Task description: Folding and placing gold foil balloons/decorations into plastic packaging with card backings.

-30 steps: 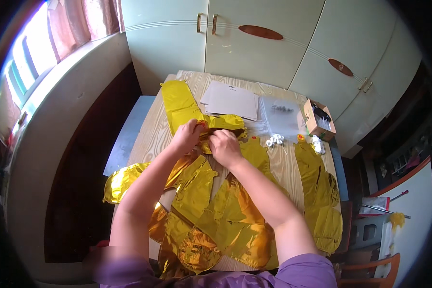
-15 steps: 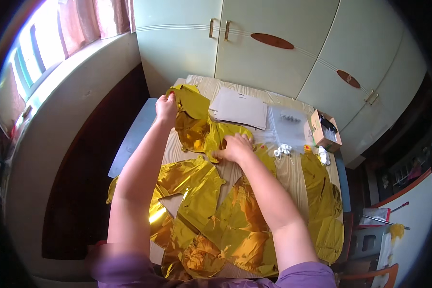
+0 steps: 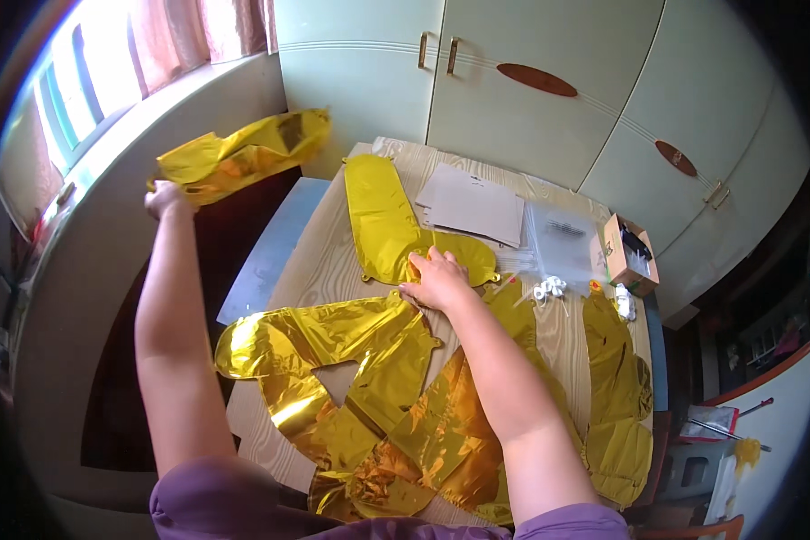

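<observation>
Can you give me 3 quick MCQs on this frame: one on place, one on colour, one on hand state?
1. Where is the left hand?
A. flat on the table
B. raised out to the left, off the table
C. on the cabinet door

2. What colour are the foil balloons on the table?
A. gold
B. silver
C. red

3. What is the right hand doing?
A. hanging free
B. holding the small box
C. pressing on a flat balloon

Answers:
1 B, it lifts a crumpled balloon beside the window wall.
2 A, all shine gold.
3 C, its palm lies on the foil.
</observation>
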Demonstrator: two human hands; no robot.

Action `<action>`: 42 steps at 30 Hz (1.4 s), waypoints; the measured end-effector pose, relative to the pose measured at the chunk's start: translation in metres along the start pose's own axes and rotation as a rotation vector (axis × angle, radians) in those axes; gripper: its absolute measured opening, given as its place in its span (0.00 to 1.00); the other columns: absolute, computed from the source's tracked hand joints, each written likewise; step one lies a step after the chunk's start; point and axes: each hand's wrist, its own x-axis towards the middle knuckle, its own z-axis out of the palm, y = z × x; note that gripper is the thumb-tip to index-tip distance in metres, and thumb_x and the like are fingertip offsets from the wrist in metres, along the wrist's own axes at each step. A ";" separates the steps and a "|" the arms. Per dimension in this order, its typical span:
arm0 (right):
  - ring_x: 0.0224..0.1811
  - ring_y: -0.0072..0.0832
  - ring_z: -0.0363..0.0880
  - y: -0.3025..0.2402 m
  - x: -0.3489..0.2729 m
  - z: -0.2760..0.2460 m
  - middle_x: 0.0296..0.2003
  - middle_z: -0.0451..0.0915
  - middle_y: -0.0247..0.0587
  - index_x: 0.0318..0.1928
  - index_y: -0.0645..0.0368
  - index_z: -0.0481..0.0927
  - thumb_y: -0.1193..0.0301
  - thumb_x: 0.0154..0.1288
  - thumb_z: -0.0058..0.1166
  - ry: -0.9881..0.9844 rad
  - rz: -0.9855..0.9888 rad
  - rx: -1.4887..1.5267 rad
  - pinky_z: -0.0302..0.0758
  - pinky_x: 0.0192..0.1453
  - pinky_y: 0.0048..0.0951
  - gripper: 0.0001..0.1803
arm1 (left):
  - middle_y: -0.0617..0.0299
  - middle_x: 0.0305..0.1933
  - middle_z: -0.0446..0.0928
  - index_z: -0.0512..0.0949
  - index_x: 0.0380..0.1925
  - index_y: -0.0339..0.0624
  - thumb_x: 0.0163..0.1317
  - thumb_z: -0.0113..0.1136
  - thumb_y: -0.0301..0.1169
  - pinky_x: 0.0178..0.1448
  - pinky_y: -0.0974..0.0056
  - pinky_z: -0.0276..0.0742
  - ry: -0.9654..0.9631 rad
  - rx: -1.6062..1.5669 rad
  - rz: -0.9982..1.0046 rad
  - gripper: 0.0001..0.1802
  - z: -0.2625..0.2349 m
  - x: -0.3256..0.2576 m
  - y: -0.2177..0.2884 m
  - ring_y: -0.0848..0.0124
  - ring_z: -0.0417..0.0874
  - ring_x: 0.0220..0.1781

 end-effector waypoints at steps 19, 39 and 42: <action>0.48 0.36 0.85 -0.056 -0.145 -0.150 0.46 0.87 0.49 0.51 0.63 0.84 0.63 0.57 0.68 0.067 -0.498 0.507 0.78 0.57 0.35 0.23 | 0.50 0.35 0.85 0.83 0.39 0.41 0.66 0.60 0.33 0.45 0.51 0.81 -1.566 0.897 1.144 0.09 -0.106 -0.341 0.158 0.49 0.86 0.39; 0.35 0.34 0.85 0.073 -0.396 -0.106 0.35 0.87 0.44 0.40 0.58 0.84 0.73 0.65 0.57 0.846 -0.642 -0.220 0.80 0.44 0.39 0.06 | 0.48 0.65 0.73 0.76 0.59 0.41 0.59 0.66 0.46 0.71 0.47 0.67 -2.103 0.385 1.080 0.31 -0.322 -0.457 0.009 0.48 0.70 0.70; 0.41 0.37 0.85 0.080 -0.416 -0.027 0.42 0.86 0.42 0.44 0.57 0.85 0.77 0.62 0.55 0.710 -0.635 -0.167 0.79 0.52 0.44 0.11 | 0.48 0.64 0.73 0.77 0.58 0.41 0.61 0.66 0.45 0.71 0.47 0.67 -2.123 0.451 1.002 0.29 -0.317 -0.453 0.015 0.48 0.71 0.70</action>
